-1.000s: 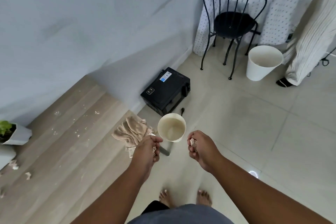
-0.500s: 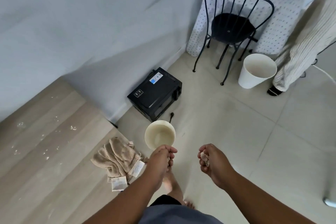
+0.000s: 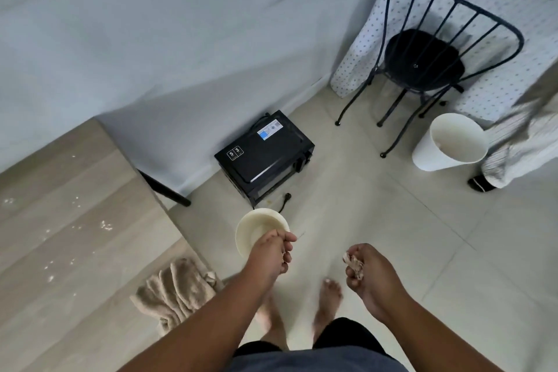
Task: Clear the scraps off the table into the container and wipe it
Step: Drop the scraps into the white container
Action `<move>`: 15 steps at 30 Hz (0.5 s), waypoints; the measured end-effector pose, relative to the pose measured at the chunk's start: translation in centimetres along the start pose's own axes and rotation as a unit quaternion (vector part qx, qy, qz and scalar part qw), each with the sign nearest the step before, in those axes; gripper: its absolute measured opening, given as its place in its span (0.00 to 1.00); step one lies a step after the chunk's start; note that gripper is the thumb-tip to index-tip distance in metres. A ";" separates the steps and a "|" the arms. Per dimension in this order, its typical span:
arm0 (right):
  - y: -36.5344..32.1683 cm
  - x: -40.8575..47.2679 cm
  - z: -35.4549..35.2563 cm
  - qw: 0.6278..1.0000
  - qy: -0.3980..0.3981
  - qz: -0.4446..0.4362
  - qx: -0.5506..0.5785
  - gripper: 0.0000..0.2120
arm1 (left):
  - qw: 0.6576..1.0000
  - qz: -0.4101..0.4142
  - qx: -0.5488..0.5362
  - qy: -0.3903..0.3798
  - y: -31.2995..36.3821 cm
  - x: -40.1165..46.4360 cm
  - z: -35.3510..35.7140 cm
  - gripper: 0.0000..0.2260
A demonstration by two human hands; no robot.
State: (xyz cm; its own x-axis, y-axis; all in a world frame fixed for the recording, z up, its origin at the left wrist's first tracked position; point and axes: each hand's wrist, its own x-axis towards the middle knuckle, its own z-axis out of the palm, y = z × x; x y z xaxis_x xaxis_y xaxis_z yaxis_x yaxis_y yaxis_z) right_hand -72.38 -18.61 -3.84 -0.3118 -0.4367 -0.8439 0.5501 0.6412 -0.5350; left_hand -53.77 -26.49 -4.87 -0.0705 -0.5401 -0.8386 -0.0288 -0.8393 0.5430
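Scraps [image 3: 352,264] sit bunched in our right hand [image 3: 367,276], whose fingers curl round the pale crumpled bits as it hangs over the tiled floor [image 3: 392,235], just above our bare feet. Our left hand [image 3: 270,254] is curled too, its fingertips pressed together over the near rim of a small cream container [image 3: 256,228] standing on the floor below it; whether anything is pinched inside that hand we cannot tell. To our left lies the wooden table [image 3: 75,220], its top speckled with small white crumbs [image 3: 105,225], and a beige cloth [image 3: 173,290] is heaped at its near corner, partly draped over the edge. A black microwave [image 3: 264,157] rests on the floor against the wall, beyond the container, with its plug lying loose beside it. Farther off stands a black wire chair [image 3: 422,66] drawn up to a second table covered in a dotted cloth [image 3: 377,24], and near the chair a tall white bin [image 3: 450,142] stands beside another person's leg in pale striped fabric
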 end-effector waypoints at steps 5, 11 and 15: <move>-4.1 5.2 2.3 0.998 -0.029 0.017 -0.047 0.10 | 0.997 -0.012 -0.062 0.052 0.5 1.6 0.4 0.18; -5.7 11.1 5.1 0.981 -0.087 0.055 -0.164 0.10 | 0.973 -0.037 -0.194 0.116 0.1 3.5 2.4 0.17; -5.6 14.0 7.4 0.963 -0.097 0.079 -0.240 0.11 | 0.956 -0.041 -0.246 0.155 -0.2 5.7 3.1 0.17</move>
State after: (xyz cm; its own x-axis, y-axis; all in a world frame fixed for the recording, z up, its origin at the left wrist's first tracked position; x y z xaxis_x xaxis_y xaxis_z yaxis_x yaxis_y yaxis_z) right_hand -74.11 -33.01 -12.39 -0.0778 -0.3898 -0.9176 0.1438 0.9064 -0.3972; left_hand -57.28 -29.19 -9.60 0.2127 -0.4008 -0.8912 0.4563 -0.7657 0.4533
